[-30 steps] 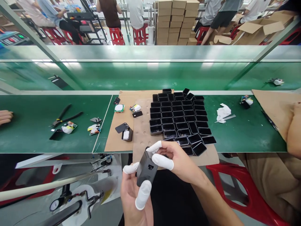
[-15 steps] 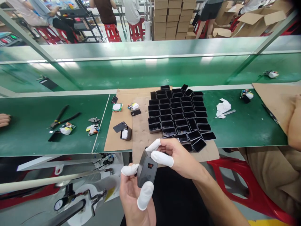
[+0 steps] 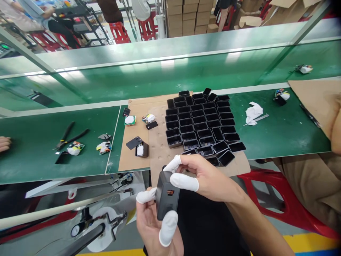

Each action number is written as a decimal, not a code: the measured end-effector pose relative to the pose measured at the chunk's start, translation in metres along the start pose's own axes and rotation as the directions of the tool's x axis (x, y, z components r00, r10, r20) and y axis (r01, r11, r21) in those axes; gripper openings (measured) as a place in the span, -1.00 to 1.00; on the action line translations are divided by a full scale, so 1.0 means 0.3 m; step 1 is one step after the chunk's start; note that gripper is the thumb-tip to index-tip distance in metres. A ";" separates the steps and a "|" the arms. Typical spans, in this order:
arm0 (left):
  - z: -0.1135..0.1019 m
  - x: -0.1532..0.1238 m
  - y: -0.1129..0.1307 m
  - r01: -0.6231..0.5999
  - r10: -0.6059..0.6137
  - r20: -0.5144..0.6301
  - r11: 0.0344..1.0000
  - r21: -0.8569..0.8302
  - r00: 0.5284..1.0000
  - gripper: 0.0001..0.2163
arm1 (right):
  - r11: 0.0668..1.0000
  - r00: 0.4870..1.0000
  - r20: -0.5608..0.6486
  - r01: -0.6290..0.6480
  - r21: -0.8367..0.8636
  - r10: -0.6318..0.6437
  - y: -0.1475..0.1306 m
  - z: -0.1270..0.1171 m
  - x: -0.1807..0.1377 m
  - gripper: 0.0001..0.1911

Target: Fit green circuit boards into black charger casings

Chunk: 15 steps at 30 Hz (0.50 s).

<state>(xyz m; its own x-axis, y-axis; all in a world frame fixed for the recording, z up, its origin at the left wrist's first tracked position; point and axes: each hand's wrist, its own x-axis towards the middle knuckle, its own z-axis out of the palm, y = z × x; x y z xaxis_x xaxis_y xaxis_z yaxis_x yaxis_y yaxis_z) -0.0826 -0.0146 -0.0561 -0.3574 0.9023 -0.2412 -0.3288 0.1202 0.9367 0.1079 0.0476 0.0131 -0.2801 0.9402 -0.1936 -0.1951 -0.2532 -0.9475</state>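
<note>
Light was bright and fairly even, with pale glare patches on the green panel [image 3: 160,77], far cartons [image 3: 189,17] slightly soft, and wide-angle stretching toward the edges.

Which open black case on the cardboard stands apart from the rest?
The black case left of the packed rows, with a white piece in its opening; the others stand clustered together.

Left hand [image 3: 154,225] cups palm-up, right hand [image 3: 206,175] pinches beside it — fingers [image 3: 184,181] bent
</note>
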 end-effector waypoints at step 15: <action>0.111 -0.015 0.060 0.086 -0.082 0.055 0.993 -0.074 0.995 -0.38 | 0.979 0.996 -0.056 0.057 -0.196 -0.069 0.007 -0.004 0.007 -0.62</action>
<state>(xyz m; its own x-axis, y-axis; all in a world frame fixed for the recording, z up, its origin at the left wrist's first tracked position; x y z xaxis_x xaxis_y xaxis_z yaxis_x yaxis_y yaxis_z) -0.0579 -0.0026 -0.0298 -0.2803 0.9108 -0.3032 -0.4225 0.1666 0.8909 0.1081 0.0493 0.0103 -0.2124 0.9669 -0.1414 -0.0229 -0.1496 -0.9885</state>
